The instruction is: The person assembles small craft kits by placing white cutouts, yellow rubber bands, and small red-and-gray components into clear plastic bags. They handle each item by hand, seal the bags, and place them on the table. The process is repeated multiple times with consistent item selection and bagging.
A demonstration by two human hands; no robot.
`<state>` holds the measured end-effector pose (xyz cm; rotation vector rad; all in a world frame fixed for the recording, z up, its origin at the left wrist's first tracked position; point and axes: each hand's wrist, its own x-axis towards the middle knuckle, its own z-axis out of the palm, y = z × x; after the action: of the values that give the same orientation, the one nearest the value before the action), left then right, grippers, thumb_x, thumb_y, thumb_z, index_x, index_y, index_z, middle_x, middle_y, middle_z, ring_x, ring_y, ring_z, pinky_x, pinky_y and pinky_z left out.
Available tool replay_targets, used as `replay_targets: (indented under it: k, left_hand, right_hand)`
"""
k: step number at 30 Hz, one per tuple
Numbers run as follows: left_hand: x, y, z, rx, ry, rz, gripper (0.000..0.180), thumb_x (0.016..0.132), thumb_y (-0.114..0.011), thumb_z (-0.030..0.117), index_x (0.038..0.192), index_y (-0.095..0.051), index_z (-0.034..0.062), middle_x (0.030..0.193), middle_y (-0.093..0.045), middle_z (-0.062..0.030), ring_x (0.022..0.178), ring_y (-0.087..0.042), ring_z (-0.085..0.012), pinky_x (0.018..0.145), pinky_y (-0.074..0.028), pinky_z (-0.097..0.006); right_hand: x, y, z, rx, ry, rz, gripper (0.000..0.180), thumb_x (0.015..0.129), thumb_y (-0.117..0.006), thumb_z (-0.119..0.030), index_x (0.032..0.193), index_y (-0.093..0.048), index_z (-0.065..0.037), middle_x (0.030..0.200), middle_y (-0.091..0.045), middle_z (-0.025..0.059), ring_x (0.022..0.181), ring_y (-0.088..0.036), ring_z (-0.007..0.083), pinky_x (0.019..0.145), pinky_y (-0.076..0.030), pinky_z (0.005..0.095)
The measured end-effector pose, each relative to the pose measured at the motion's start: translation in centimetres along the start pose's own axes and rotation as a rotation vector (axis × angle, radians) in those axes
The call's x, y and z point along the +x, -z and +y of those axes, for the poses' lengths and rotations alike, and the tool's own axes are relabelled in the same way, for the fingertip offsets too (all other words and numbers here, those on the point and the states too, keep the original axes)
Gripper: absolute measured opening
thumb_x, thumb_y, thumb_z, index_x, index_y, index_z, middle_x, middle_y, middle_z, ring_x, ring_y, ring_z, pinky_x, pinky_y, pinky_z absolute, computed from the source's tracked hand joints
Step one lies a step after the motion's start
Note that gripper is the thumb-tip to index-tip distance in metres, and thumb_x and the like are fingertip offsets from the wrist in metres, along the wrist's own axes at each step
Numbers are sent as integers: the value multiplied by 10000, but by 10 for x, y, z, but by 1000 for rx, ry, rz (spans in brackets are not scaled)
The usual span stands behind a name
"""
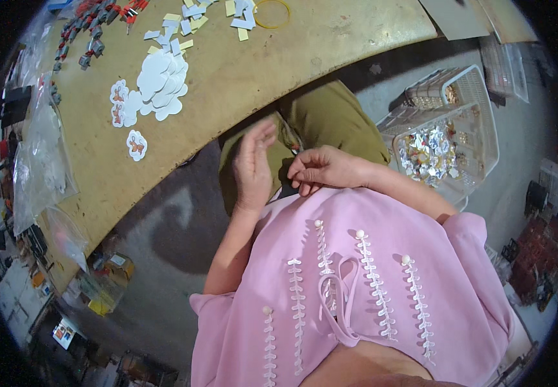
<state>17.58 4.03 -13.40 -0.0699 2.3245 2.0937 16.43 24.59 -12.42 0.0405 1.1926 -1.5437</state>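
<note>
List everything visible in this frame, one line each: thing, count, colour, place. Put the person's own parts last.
table: one, tan, upper left
cloud-shaped cutouts: a pile, white, on the table
printed stickers: three, white with orange figures, left of and below the pile
paper strips: many, yellow and grey-white, table's far edge
rubber band: one, yellow, top of table
small clips: a heap, red and dark, top left
plastic bags: several, clear, table's left edge
baskets: at least two, white, on the floor at right, holding shiny pieces
left hand: open, raised over the lap, holding nothing visible
right hand: fingers curled at the lap; whatever it pinches is too small to tell
blouse: pink, white trim
</note>
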Motion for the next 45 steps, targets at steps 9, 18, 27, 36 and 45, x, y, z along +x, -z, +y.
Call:
replay_targets:
  k: [9,18,27,36,45]
  left_hand:
    - [28,-5,18,980,-264,-358,302,876,-759,173,1169,-740,100,1079,-714,-113,1058,-649,-351,917,-536,-470]
    - [37,8,13,545,-302,-242,91,905,-766,132,937,-702,77,1043,-703,-76,977,-672,-298,828,-541,-420]
    - [21,14,29,-512,385,-31,242,1113,-598,257,1169,-679,36,1132,-710,-70,1013,-676,-120,879,-548,-286]
    - [8,6,31,-385,317,-172,342,958,-731,15,1291,-653,11,1158,-729,-19,1042,-670,-93,922,-547,-279]
    - [14,5,36,-61,135,-132,523,863,-786,29,1360,-623,11,1176,-740,-97,1085,-703,-179,977,-551,-340]
  right_hand:
    - [-5,5,0,27,55,-9,214,1102,-609,-152,1145,-685,43,1015,-730,89,871,-735,143,793,-614,271]
    - [-31,5,-15,-904,779,730,403,1036,-712,-152,1393,-606,2,1233,-712,60,1124,-689,155,986,-559,325]
    - [-21,-4,-35,364,262,175,397,1074,-624,-101,1437,-562,45,1284,-714,150,1121,-744,241,926,-650,324]
    - [-15,0,-32,479,244,186,349,1103,-567,-120,1406,-581,53,1294,-711,160,1121,-755,274,934,-641,337]
    - [-9,7,-23,561,200,30,346,1100,-578,-141,1403,-592,24,1283,-723,160,1129,-754,294,929,-640,350]
